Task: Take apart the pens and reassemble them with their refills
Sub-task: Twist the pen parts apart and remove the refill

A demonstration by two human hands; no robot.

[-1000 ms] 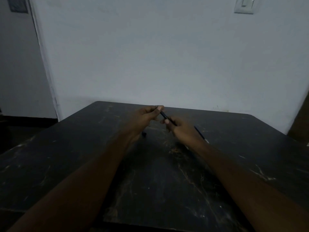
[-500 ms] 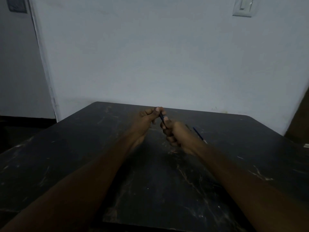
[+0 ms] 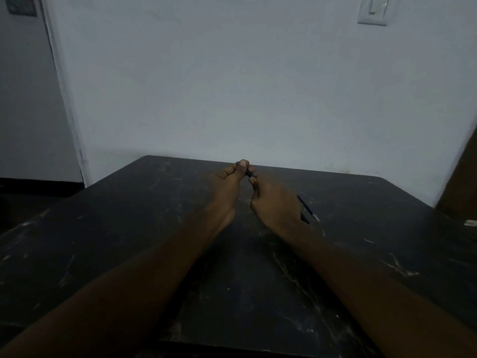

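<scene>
Over the far middle of the dark table [image 3: 124, 244], my two hands meet on a thin dark pen [image 3: 249, 173]. My left hand [image 3: 229, 180] pinches the pen's far end between thumb and fingertips. My right hand [image 3: 275, 200] grips its near end, with most of the pen hidden inside the fingers. Just right of my right hand, a thin blue refill [image 3: 305, 205] with a pale tip lies on the table. A short dark part [image 3: 305, 218] lies beside the refill, half hidden by my right wrist.
The table is black and scratched, and its far edge meets a pale wall. A light switch [image 3: 373, 9] sits high on that wall. A small pale object [image 3: 470, 223] shows at the right edge of the view. A dark floor lies to the left.
My hands have drawn closer together on the pen and shifted slightly toward the table's far edge. The visible stretch of pen between them is shorter than a second ago.
</scene>
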